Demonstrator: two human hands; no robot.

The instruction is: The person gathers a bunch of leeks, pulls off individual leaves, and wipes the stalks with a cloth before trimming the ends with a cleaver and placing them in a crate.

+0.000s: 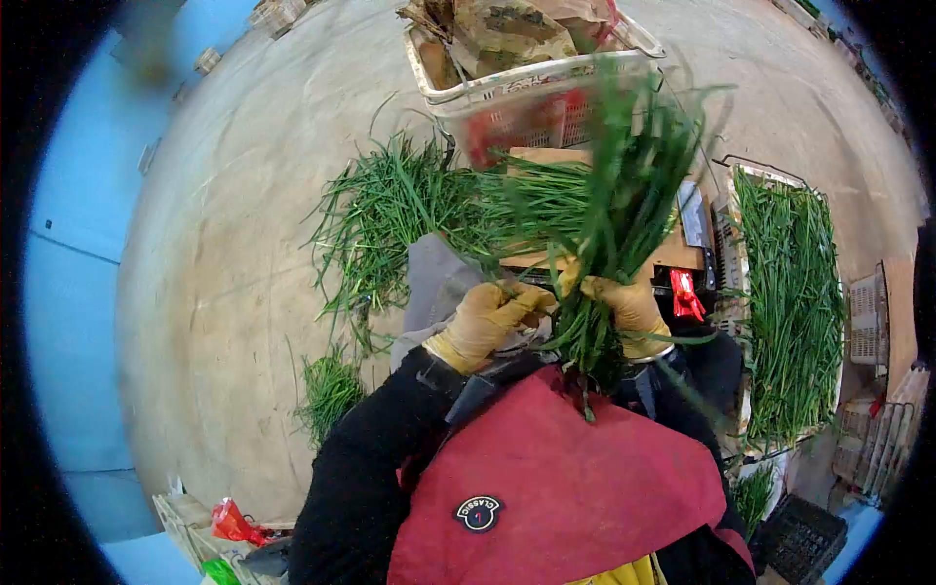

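Note:
A thick bunch of long green chives (624,195) stands upright in front of my chest, its tops blurred and its lower ends hanging over my red apron. My right hand (634,314), in a yellow glove, is closed around the lower part of the bunch. To the left of the stems, my left hand (492,320), also gloved in yellow, has its fingers curled together. Whatever may be between those fingers is hidden. Behind the bunch, more chives (546,200) lie across a wooden board (668,255). A broad-bladed knife (694,216) rests at the board's right side.
A loose heap of chives (405,205) lies on the left, with a smaller clump (331,390) on the floor. At right stands a long crate (739,205) packed with chives. A white crate (536,93) stands ahead. A red packet (685,294) sits beside the board.

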